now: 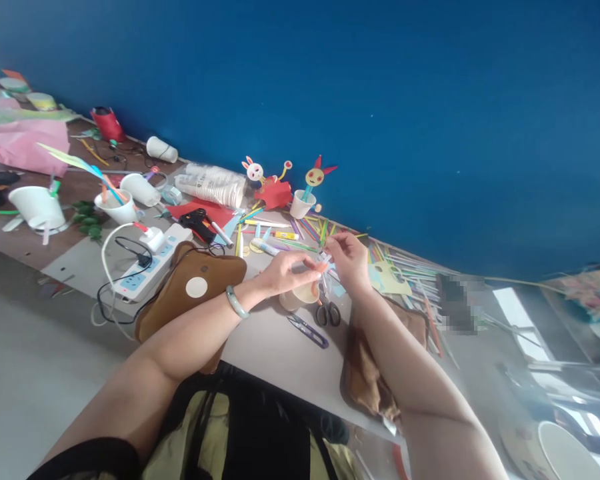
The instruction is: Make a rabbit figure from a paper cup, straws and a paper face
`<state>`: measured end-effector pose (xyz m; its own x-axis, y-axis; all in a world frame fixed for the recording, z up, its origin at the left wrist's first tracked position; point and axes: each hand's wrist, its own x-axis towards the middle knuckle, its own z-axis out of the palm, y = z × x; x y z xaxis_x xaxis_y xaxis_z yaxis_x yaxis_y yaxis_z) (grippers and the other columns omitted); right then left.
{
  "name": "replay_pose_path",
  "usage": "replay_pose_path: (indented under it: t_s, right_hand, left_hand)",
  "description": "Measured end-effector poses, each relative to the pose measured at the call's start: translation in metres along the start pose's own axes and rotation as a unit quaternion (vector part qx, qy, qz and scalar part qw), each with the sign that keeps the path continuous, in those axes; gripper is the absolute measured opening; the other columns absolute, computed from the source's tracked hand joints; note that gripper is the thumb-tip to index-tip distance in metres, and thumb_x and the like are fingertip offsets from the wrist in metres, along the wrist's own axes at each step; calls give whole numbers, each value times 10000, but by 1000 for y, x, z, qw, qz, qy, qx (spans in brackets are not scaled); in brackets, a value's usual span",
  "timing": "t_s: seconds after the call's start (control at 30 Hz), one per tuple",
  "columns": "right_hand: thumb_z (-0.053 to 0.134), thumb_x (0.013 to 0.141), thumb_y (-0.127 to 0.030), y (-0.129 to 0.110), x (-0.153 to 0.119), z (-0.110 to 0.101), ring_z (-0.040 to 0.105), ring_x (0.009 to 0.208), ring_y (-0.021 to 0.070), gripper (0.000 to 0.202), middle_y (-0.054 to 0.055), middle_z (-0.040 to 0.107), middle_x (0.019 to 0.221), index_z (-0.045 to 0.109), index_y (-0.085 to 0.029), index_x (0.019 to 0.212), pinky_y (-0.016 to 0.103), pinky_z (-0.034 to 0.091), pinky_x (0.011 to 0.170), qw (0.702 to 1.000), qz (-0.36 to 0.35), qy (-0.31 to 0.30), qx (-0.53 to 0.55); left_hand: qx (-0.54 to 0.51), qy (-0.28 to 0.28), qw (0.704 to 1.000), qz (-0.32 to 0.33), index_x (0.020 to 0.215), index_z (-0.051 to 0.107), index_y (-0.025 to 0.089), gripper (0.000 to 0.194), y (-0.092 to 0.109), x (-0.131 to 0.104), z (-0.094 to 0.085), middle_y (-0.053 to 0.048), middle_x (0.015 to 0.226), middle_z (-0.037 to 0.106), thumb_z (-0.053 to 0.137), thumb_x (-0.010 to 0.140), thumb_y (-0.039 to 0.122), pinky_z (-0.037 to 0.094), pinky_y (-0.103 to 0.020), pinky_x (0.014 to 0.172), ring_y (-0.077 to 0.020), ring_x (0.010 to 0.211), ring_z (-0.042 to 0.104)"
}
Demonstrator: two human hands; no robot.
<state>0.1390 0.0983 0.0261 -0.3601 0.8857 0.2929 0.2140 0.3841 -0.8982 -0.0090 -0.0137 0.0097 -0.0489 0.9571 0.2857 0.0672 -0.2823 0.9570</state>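
We judge one yellow-faced paper-cup figure (pixel 314 178) complete, but our left hand (pixel 285 272) and right hand (pixel 351 259) pinch a small pale piece (pixel 325 256), seemingly unfinished.

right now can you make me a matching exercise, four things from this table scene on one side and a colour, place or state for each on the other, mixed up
1. left hand
2. scissors
3. power strip
4. stacked cups

A. dark loop handles
B. wrapped in clear plastic
C. pale bangle at the wrist
D. white, with blue sockets

Pairs: 1-C, 2-A, 3-D, 4-B
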Motion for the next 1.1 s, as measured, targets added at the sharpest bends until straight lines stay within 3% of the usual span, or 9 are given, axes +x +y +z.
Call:
replay_pose_path:
  t_s: [0.17, 0.47, 0.63, 0.77, 0.97, 1.1]
  right_hand:
    - [663, 807, -413, 8, 4, 9, 517, 547, 115, 226, -16, 599, 640, 624, -191, 784, 261, 431, 541, 995, 7, -90, -41]
    - [659, 801, -416, 23, 21, 28, 551, 623, 141, 228, 12, 647, 699, 665, -188, 797, 274, 427, 602, 970, -22, -196, -139]
    - [740, 776, -444, 27, 39, 48, 596, 708, 169, 263, 29, 677, 758, 711, -191, 842, 274, 411, 637, 924, -55, -274, -261]
    - [782, 763, -458, 26, 48, 62, 605, 767, 186, 300, 49, 706, 840, 728, -183, 870, 275, 397, 647, 884, -34, -324, -336]
    - [808, 738, -369, 27, 48, 76, 588, 727, 172, 246, 29, 685, 764, 731, -178, 872, 268, 354, 626, 875, -45, -347, -333]
    - [723, 786, -318, 34, 47, 76, 563, 679, 156, 137, 8, 651, 693, 702, -184, 766, 261, 329, 593, 891, -67, -339, -295]
  left_hand:
    - [-18, -23, 1000, 8, 829, 724, 162, 194, 0, -1, 0, -57, 845, 747, 717, 820, 356, 490, -263, 663, -184, 820, 680]
    - [9, -80, 997, 9, 878, 725, 165, 248, -2, -2, 1, -38, 871, 750, 796, 732, 353, 500, -283, 769, -188, 830, 679]
    - [55, -113, 990, 62, 871, 725, 154, 351, -6, 3, -1, -45, 870, 749, 863, 670, 407, 482, -287, 788, -195, 825, 673]
    - [85, -120, 986, 76, 862, 718, 156, 448, -12, 6, -2, -53, 874, 743, 885, 630, 501, 471, -306, 811, -208, 841, 668]
    - [84, -139, 986, 47, 885, 722, 167, 525, -11, 7, -2, -50, 880, 734, 901, 577, 553, 477, -317, 843, -227, 884, 670]
    - [29, -150, 988, 11, 936, 728, 182, 585, -7, 4, -4, -61, 955, 732, 891, 560, 599, 483, -343, 894, -256, 972, 670]
